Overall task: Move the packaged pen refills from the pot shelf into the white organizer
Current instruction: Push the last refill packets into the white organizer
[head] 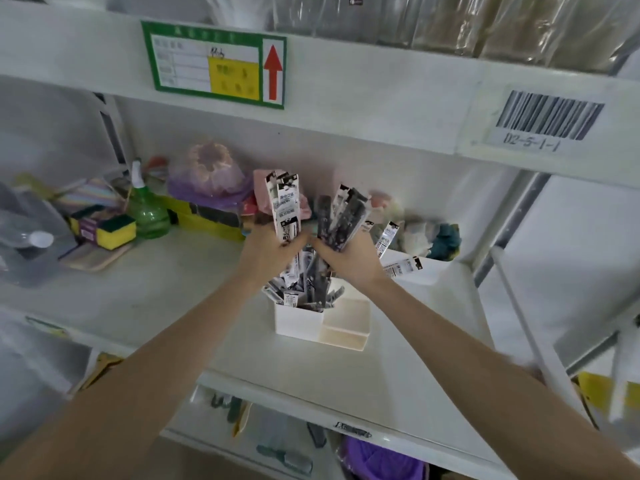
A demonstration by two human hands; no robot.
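White metal shelving [346,98], perhaps dimly lit.

Two hands, the left hand [268,249] and the right hand [348,259], each clutch a bundle of packaged pen refills [285,206], too many and too overlapped to count. Below the hands stands one white organizer [299,322]. Left of the hands: one green spray bottle [147,209], one yellow sponge [116,230].

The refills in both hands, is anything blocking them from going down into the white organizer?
Only other refills. The tall compartment of the organizer under the left hand and right hand is already crowded with refills; the lower side compartments look empty.
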